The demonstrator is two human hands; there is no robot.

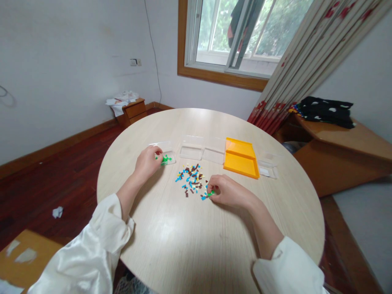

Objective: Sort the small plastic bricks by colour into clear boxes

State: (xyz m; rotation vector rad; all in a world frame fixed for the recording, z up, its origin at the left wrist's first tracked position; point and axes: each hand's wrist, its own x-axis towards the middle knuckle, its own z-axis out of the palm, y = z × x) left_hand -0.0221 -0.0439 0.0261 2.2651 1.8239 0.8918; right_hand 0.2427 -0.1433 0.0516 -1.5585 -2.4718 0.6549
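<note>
My left hand (149,161) is over a clear plastic box (172,155) at the left, thumb and fingers pinched, with a bit of green showing at the fingertips. Several small green toy bricks (165,159) lie in that box. A loose pile of tiny toy bricks (192,176), in blue, brown, cream and yellow, is spread on the table between my hands. At the pile's right edge, my right hand (228,191) has its fingers closed against a green brick (210,194). The fingers partly cover it, and blue and brown bricks lie beside it.
Behind the pile stand two open clear boxes (191,152), an open yellow case (241,164) and another clear box (268,170) holding something white. They rest on a round wooden table (183,245). A side desk (343,143) with dark cloth is at the right.
</note>
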